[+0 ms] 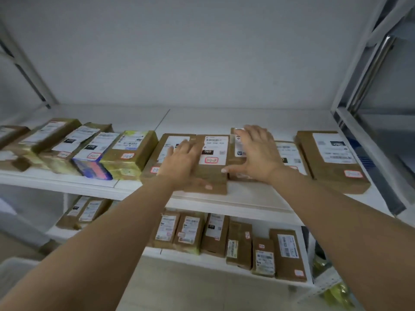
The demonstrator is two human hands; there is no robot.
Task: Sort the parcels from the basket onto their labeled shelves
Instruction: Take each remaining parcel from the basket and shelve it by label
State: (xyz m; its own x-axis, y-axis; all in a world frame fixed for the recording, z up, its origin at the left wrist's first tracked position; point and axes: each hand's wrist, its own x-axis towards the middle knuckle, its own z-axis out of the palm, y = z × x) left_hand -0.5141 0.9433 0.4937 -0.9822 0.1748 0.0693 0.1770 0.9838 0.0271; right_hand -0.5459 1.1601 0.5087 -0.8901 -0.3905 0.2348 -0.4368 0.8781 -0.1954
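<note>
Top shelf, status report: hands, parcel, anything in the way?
Both hands open: left hand and right hand flat on centre parcel. Neighbour parcels tight alongside.

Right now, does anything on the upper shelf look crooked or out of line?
Yes. The brown parcel between the left hand and right hand lies on top of neighbouring boxes and juts past them toward the shelf edge, not in the row.

Bare shelf (224, 118) behind packed parcels (332, 158)
</note>
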